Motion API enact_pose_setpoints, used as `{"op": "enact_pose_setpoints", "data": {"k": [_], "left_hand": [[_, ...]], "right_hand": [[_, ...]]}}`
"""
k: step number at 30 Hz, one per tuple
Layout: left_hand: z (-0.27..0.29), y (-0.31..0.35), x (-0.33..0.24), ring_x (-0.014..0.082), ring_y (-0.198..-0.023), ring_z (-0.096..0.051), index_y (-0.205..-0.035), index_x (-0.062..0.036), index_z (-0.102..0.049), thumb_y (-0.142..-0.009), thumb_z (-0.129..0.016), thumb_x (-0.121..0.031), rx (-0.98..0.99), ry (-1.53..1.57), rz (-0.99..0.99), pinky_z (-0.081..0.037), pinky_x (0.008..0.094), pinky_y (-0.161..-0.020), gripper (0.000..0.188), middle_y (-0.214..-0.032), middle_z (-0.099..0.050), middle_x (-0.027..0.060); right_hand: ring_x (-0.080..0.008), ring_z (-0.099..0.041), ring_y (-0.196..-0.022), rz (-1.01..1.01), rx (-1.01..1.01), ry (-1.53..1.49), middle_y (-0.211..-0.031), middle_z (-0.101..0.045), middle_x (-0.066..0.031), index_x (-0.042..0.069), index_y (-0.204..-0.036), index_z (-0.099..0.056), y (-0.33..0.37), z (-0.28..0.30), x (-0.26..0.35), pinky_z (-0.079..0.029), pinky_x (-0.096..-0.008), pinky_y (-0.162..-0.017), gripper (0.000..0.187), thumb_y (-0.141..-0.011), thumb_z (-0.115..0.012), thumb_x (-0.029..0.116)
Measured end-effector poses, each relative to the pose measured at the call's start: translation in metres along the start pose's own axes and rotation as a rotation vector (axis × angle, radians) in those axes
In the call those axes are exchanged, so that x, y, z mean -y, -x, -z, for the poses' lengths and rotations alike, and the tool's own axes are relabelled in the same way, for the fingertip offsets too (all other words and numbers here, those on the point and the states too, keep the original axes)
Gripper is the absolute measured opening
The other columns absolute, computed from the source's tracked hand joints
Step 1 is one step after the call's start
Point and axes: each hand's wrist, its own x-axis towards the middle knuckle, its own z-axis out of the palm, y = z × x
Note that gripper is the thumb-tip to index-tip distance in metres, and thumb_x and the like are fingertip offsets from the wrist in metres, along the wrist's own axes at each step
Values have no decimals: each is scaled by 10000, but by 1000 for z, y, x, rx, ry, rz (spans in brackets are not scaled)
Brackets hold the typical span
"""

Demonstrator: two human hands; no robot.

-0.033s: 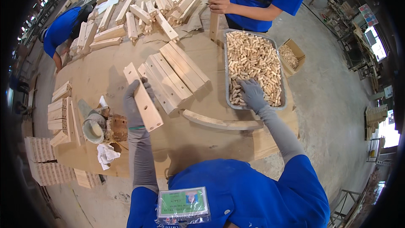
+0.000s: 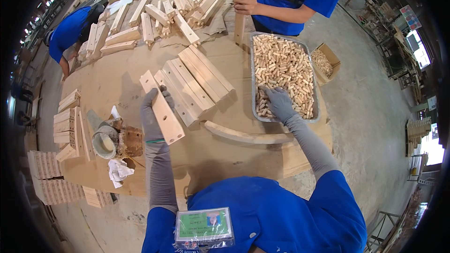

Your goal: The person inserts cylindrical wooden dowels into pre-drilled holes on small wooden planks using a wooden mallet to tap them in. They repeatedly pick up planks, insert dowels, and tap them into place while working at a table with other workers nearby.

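Note:
My left hand [image 2: 151, 115], in a grey glove, is closed around a flat wooden board [image 2: 165, 112] with drilled holes. The board is raised and slanted above the table. On the right, my gloved right hand [image 2: 280, 103] reaches into a grey tray [image 2: 253, 94] full of short wooden dowels [image 2: 283, 68]. Its fingers curl down among the dowels, and their tips are partly hidden. Beside the held board, several drilled wooden pieces [image 2: 197, 82] lie side by side. A curved wooden slat [image 2: 248, 136] rests between my arms.
A glue-stained pot [image 2: 105, 144] and a crumpled white cloth [image 2: 119, 172] are at left, near stacked wooden blocks [image 2: 64, 129]. Loose wooden parts [image 2: 157, 16] are piled at the back. A co-worker's hand [image 2: 245, 4] holds an upright post behind the tray; another person [image 2: 70, 30] bends at far left.
My left hand and the board have shifted slightly to the right. My right hand stays among the dowels in the tray.

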Motion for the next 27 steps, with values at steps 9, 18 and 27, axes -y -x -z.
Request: {"op": "enact_pose_setpoints", "data": {"k": [9, 18, 27], "left_hand": [[-17, 16, 35, 202, -726, -596, -963, -51, -540, -824, -573, -223, -237, -97, -209, -505, 313, -708, 223, -781, -590, 72], [-56, 48, 45, 203, -714, -594, -900, -49, -547, -832, -574, -194, -248, 71, -199, -497, 291, -695, 163, -765, -575, 72], [-65, 62, 43, 212, -723, -610, -977, -31, -511, -870, -559, -218, -275, -69, -449, -529, 335, -659, 220, -814, -580, 96]], "right_hand": [[-238, -639, -775, -273, 68, -996, -917, -633, -134, 29, -1078, -572, 2, 91, 93, -506, -308, -684, 242, -837, -570, 41], [-204, -634, -744, 231, -109, -1196, -885, -619, -127, -7, -1079, -573, 36, 136, 194, -498, -289, -634, 285, -798, -601, -46], [-225, -613, -637, -102, -177, -1019, -806, -624, -136, -5, -986, -577, 58, 136, 218, -480, -312, -573, 174, -834, -620, 69]]}}
